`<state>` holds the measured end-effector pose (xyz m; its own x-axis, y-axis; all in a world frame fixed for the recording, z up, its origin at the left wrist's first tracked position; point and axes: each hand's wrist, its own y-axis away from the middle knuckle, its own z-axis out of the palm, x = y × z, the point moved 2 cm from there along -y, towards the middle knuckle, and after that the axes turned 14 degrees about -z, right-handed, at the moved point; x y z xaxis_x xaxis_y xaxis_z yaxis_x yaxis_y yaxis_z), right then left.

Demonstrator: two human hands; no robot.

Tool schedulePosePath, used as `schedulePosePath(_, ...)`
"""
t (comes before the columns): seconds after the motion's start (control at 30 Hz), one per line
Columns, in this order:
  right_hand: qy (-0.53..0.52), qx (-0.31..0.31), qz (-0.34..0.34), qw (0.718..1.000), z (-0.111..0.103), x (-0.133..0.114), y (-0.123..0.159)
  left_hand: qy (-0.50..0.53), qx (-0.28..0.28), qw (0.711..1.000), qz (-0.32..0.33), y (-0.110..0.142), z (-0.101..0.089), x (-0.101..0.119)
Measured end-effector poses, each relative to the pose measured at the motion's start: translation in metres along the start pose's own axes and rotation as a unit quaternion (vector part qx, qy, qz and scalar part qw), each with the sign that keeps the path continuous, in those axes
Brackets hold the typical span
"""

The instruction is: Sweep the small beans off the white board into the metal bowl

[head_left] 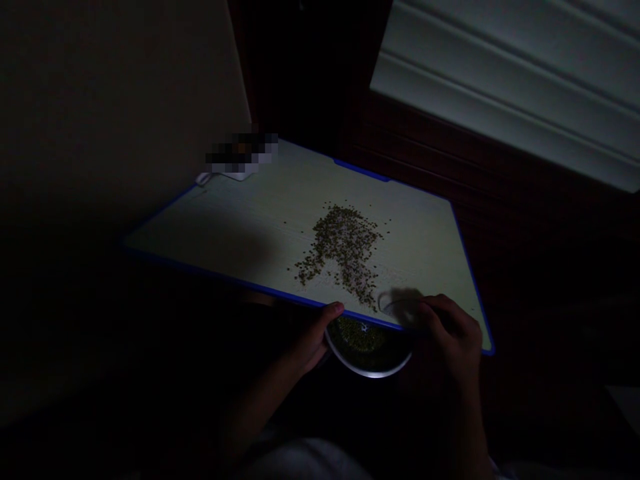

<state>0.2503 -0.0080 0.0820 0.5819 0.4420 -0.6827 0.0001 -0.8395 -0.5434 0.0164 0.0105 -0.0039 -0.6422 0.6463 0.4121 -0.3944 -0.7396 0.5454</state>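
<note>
Our left hand [319, 337] clamps the near edge of the board [415, 230], thumb on top; we can't tell how its hidden fingers lie. The board slopes toward us above the bowl [375, 375], with loose seeds [345, 237] scattered mid-board down to that edge. Our right hand [459, 333] pinches a thin tool [382, 305] beside them. We judge the board stiff and light but wide, best held by its blue rim; the seeds look hard and prone to roll.
</note>
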Motion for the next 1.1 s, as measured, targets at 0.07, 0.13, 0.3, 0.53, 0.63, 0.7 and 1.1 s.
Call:
schedulePosePath(0.07, -0.007, -0.006, -0.003, 1.000, 0.0012, -0.0004, -0.0001, -0.003, 0.002, 1.000, -0.001, -0.0001, 0.0001, 0.0003)
schedulePosePath(0.13, -0.015, -0.021, -0.009, 1.000, 0.0028, -0.0021, -0.0012, -0.002, 0.005, 1.000, -0.010, -0.0006, -0.0002, 0.0000)
schedulePosePath(0.3, -0.017, -0.046, -0.015, 0.999, 0.0044, -0.0050, -0.0041, 0.003, -0.003, 1.000, -0.020, -0.0009, -0.0015, -0.0017)
schedulePosePath(0.53, 0.013, 0.023, 0.003, 1.000, 0.0016, -0.0010, -0.0018, 0.012, -0.006, 1.000, -0.014, 0.0011, 0.0008, -0.0011)
schedulePosePath(0.63, 0.008, 0.007, 0.001, 1.000, 0.0030, -0.0026, -0.0027, 0.017, -0.008, 1.000, -0.006, -0.0006, -0.0003, -0.0011)
schedulePosePath(0.7, 0.002, -0.013, -0.002, 1.000, 0.0042, -0.0039, -0.0040, 0.015, -0.011, 1.000, -0.014, -0.0017, -0.0008, -0.0016)
schedulePosePath(1.1, -0.026, -0.045, -0.005, 0.999, 0.0039, -0.0056, -0.0052, 0.003, 0.019, 1.000, -0.014, -0.0002, 0.0014, -0.0002)
